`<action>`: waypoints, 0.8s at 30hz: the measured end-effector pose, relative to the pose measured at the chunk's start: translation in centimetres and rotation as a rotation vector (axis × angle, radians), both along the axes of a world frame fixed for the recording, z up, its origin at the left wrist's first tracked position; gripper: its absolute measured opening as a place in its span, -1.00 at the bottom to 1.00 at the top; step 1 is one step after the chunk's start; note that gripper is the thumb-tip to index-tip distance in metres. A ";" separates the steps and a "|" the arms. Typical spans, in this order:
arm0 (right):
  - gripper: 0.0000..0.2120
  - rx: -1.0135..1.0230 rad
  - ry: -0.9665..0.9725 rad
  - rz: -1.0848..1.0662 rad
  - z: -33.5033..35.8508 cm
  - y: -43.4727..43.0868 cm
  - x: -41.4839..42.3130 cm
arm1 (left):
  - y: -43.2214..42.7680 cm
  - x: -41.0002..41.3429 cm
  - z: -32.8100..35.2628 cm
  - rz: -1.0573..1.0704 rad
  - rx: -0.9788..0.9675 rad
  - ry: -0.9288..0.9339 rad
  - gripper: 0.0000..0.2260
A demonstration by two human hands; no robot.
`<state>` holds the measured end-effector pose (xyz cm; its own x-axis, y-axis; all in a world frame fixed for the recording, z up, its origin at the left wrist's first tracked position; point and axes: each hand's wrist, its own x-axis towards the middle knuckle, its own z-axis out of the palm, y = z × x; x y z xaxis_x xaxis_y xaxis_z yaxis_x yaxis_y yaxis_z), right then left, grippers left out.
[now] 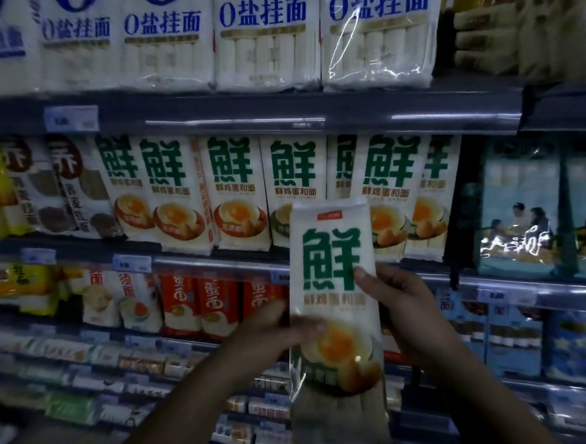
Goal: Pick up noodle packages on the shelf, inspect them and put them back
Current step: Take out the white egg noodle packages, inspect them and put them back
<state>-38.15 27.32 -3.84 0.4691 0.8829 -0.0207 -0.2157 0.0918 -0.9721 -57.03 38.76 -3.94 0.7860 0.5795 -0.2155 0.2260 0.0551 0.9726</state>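
Observation:
I hold a tall white noodle package (331, 253) upright in front of the shelves, its front with a big green character and an egg picture facing me. My left hand (277, 325) grips its left edge near the middle, thumb across the front. My right hand (402, 294) clasps its right edge, thumb on the green print. A row of matching green-print packages (235, 191) stands on the middle shelf just behind it.
The top shelf holds white packages with blue print (263, 35). Orange-red packs (200, 303) and several small packs fill the lower shelves. Light blue packages (520, 208) stand at the right. Grey shelf edges (278, 119) with price tags run across.

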 end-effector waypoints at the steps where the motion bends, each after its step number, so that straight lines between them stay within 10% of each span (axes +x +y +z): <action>1: -0.72 0.000 0.019 -0.016 0.4 0.4 0.0 | 0.1 0.0 -0.1 0.020 0.035 -0.021 -0.73; 8: -0.67 -0.060 0.002 0.155 1.1 2.1 -1.1 | 3.0 -0.6 1.6 0.098 0.003 -0.181 -0.70; 13: -0.72 0.029 -0.004 0.079 1.5 3.1 -2.1 | 5.0 -2.8 0.6 -0.075 -0.096 0.043 -0.22; 24: -0.57 0.085 0.061 0.017 2.3 6.2 -3.5 | 8.5 -5.7 0.8 -0.410 -0.029 -0.055 -0.57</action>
